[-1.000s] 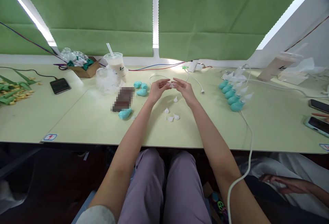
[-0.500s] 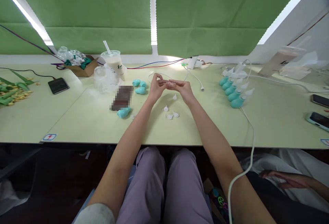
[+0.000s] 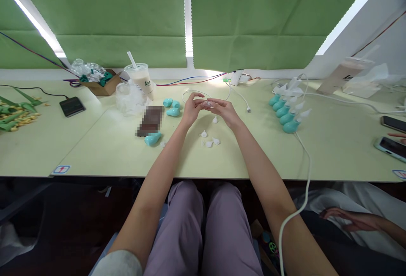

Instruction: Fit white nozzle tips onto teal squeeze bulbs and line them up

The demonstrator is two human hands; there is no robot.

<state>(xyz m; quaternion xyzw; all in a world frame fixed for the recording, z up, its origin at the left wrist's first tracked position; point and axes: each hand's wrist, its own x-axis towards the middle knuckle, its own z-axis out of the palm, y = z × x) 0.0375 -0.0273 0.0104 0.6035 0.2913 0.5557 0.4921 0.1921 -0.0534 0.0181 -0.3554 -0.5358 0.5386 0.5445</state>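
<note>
My left hand (image 3: 192,109) and my right hand (image 3: 224,111) meet above the middle of the table, fingertips closed together on a small clear-white piece (image 3: 207,104). Fingers cover most of that piece, so its exact kind is unclear. Below them on the tabletop lie several small white nozzle-like pieces, among them one (image 3: 204,133) with a little ring and another (image 3: 215,119) close under my right hand. To the left of my left hand rest several turquoise bulb-shaped parts (image 3: 173,111). One more turquoise bulb (image 3: 153,138) touches a pixelated dark rectangle (image 3: 150,120).
At right stands a row of turquoise bulbs with white tips (image 3: 287,117), a white cable (image 3: 308,174) running past it over the table edge. A drink cup (image 3: 141,79), plastic bag (image 3: 130,97) and cardboard box (image 3: 106,86) stand back left. Another person's hand (image 3: 352,219) is at lower right.
Both hands stay together at the same place; their fingers have shifted slightly around the small piece. At the far right, another person's fingers have come further into view by a phone.
</note>
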